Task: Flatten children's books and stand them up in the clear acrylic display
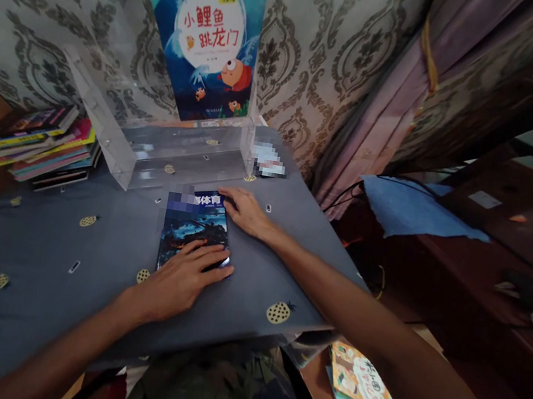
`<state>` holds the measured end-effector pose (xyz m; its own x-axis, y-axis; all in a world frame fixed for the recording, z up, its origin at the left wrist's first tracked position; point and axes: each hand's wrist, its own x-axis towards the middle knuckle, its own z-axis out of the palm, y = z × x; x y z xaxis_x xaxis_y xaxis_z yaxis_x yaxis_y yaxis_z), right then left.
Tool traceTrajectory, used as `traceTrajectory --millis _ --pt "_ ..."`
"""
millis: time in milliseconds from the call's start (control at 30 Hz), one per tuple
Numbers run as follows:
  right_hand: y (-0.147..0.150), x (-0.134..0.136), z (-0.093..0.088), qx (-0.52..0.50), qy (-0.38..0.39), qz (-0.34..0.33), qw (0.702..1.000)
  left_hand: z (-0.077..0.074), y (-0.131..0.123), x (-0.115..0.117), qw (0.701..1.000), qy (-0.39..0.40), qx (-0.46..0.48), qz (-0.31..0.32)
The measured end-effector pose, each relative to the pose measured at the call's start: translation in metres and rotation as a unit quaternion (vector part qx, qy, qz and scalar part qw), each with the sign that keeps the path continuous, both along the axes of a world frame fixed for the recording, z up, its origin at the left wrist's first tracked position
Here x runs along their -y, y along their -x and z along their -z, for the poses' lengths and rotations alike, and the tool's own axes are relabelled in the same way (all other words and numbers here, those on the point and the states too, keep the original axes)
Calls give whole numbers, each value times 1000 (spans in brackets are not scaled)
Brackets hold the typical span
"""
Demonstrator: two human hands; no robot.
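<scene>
A dark blue book (197,219) with white Chinese characters along its top lies on the grey-blue patterned tablecloth (102,308); part of its cover is pixelated. My left hand (188,275) rests flat across the lower cover, fingers stretched out and slightly apart. At the upper right corner of the same book, my right hand (247,213) touches the edge with its fingertips, fingers extended and not wrapped round it. Just beyond the book stands a clear acrylic stand (191,164), and a teal picture book (175,10) with an orange fish is upright behind it.
A stack of books (47,144) sits at the table's left. A pixelated pale item (270,159) lies right of the stand. More picture books (361,397) rest low at the right, below the table edge. A blue cloth (422,207) covers part of the dark furniture.
</scene>
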<state>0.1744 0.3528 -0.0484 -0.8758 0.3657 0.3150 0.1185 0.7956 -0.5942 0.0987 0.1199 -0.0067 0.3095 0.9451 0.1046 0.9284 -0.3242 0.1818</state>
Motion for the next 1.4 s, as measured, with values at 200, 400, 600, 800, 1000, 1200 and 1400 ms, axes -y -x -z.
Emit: traceTrajectory --millis 200,400,600,800,1000,1200,1400 --pt "-2 4 0 3 -34 5 999 2 10 -6 1000 -10 17 -8" --pt "-2 4 0 9 -46 -2 999 16 88 -29 976 -111 36 -185" --pt "-2 4 1 9 -48 3 999 26 138 -26 965 -106 65 -231" --pt "-2 3 1 5 -53 -4 999 26 123 3 972 -118 53 -197" --pt "-1 4 0 20 -58 -1 998 17 98 36 977 -141 50 -152" --pt "-2 4 1 9 -57 -1 998 6 67 70 980 -150 60 -118" --pt "-1 3 3 9 -60 -2 998 3 49 96 982 -128 75 -114"
